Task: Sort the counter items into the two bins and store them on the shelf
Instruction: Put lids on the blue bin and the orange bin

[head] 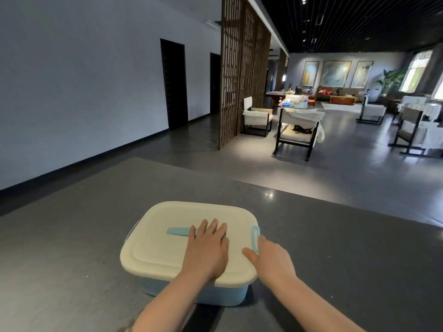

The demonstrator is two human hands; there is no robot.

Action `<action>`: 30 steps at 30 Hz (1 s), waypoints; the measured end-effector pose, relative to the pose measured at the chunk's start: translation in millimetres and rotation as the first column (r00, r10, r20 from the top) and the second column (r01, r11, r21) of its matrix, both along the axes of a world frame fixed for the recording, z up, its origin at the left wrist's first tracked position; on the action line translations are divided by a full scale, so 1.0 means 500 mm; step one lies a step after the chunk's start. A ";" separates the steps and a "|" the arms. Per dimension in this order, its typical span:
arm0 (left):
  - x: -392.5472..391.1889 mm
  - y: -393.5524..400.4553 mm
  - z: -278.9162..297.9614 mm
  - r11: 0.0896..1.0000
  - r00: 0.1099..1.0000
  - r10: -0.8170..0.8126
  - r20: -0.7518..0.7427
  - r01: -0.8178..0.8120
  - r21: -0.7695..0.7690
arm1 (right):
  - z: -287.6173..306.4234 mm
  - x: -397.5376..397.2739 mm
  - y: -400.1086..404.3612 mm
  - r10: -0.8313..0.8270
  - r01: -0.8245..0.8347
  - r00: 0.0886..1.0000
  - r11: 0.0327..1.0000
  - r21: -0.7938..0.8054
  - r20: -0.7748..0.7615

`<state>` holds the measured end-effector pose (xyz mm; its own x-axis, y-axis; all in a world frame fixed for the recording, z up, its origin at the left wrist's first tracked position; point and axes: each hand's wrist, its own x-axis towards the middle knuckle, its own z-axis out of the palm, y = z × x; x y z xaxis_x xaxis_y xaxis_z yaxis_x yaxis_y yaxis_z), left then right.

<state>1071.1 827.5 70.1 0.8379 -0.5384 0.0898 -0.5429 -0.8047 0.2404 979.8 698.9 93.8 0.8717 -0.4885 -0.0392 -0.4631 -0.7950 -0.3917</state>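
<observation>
A light blue bin [223, 294] with a cream lid [165, 245] stands on the dark grey counter [72, 259] just in front of me. A blue handle strip [178, 231] runs along the middle of the lid. My left hand [207, 250] lies flat on the lid, fingers straight, covering the right end of that strip. My right hand [273, 259] sits at the bin's right side, thumb on the lid's edge, fingers at the blue side latch [255, 238]. What is inside the bin is hidden by the lid.
Beyond the counter's far edge [299, 192] lies a grey floor. A wooden lattice screen [242, 73] stands ahead, with chairs [297, 130] and a table behind it. A white wall with dark doorways [173, 82] runs along the left.
</observation>
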 end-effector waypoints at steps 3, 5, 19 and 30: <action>0.002 -0.001 -0.001 1.000 1.000 0.002 0.003 -0.002 -0.005 | 0.001 0.002 0.002 -0.012 0.012 1.000 0.999 0.048 -0.004; 0.002 -0.002 -0.005 1.000 1.000 -0.004 0.005 0.004 -0.004 | 0.000 0.001 -0.002 -0.021 0.020 1.000 0.997 0.073 0.006; 0.062 0.220 0.006 0.826 0.861 0.508 0.015 -0.483 -0.289 | -0.045 0.070 0.144 0.467 -0.457 0.884 0.859 -0.233 -0.012; 0.105 0.272 -0.015 0.222 0.713 0.308 -0.630 -0.697 -0.682 | -0.038 0.189 0.228 0.554 -0.573 0.819 0.784 -0.237 -0.148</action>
<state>1123.7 963.7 62.7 0.9667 0.2222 -0.1270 0.1571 -0.1233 0.9799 1074.1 813.1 75.0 0.9947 0.0892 -0.0508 0.0826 -0.9894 -0.1194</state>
